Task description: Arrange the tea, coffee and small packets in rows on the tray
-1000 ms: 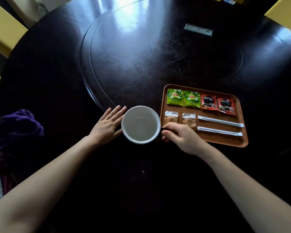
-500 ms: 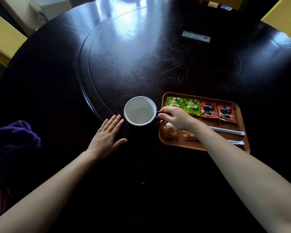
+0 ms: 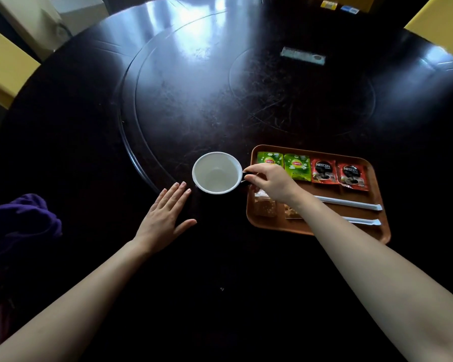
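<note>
An orange tray (image 3: 377, 231) lies on the dark table, right of centre. Its far row holds two green Lipton tea packets (image 3: 297, 167) and two red Nescafe coffee packets (image 3: 352, 176). The near row has two small brown sugar packets (image 3: 264, 206), partly hidden by my right forearm, and two white stick packets (image 3: 351, 204). A white cup (image 3: 216, 173) with a dark handle stands just left of the tray. My right hand (image 3: 271, 181) pinches the cup's handle. My left hand (image 3: 165, 215) lies flat and open on the table, near the cup's left side.
The round dark table (image 3: 115, 126) has a raised turntable ring (image 3: 131, 121) just behind the cup. A purple cloth (image 3: 21, 226) lies at the left edge. A small grey strip (image 3: 302, 56) rests on the far side. Yellow chairs (image 3: 5, 64) stand around the table.
My right hand has moved the cup by its handle away from me, to beside the tray's far left corner. My left hand has let go of the cup's side and stayed flat on the table.
</note>
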Motion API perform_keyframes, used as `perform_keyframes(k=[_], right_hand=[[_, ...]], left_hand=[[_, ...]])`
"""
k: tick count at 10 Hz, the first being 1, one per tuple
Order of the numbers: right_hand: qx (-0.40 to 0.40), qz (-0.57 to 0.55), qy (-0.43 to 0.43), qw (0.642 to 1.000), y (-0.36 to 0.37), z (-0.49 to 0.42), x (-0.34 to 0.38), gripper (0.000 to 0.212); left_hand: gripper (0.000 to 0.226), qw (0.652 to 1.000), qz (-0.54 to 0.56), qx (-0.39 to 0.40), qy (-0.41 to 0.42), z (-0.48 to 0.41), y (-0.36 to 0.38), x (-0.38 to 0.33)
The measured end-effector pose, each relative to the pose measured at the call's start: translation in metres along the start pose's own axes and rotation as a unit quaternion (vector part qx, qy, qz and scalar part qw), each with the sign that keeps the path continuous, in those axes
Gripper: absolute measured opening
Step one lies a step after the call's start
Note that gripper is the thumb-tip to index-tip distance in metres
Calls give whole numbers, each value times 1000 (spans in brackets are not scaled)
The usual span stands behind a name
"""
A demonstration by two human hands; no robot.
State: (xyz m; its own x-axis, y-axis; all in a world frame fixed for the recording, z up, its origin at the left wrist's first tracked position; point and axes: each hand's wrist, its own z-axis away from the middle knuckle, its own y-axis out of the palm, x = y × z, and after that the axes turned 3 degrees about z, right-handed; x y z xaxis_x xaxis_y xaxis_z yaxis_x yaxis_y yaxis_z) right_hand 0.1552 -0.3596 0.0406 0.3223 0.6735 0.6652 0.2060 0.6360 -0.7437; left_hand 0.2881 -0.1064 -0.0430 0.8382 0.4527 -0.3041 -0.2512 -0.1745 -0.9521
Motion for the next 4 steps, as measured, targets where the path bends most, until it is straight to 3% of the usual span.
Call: perform_keyframes(k=[2,3,4], right_hand=[[-12,-116,99,988,2,11,0,27],[-62,-153,139,976,-5,16,-3,26],[-113,-98,184,972,-16,34,-12,29]], left_hand=[[94,1000,-9,19,-2,-2,-8,-5],[99,1000,-14,21,5,-4,-12,-7],[105,999,-2,41,-5,-5,-17,-8]])
